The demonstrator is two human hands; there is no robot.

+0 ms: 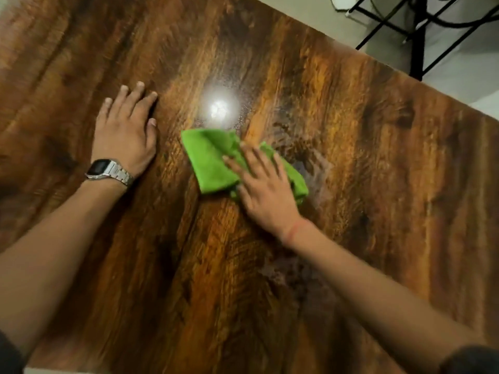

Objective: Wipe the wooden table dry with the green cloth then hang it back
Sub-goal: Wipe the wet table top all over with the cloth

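Head view of a wooden table [378,163] during wiping. The right hand [266,184] lies flat, palm down, on the green cloth [208,160], its fingers straight and spread, pressing the cloth against the tabletop rather than clutching it. The cloth is folded into a rough pad and lies on the middle of the surface, well clear of every edge; its left part shows beyond the fingertips, and a smaller part shows past the right side of the hand. Just beside the cloth, toward the table's right edge, a dull wet smear [318,168] marks the wood. A bright lamp reflection [219,109] shines on the surface just beyond the cloth's far side. The left hand [127,130] rests open and flat on bare wood to the left of the cloth, apart from it, fingers extended and holding nothing; a metal wristwatch [108,171] sits on its wrist. Beyond the far right corner of the table, a black metal frame [417,39] stands on the pale floor.
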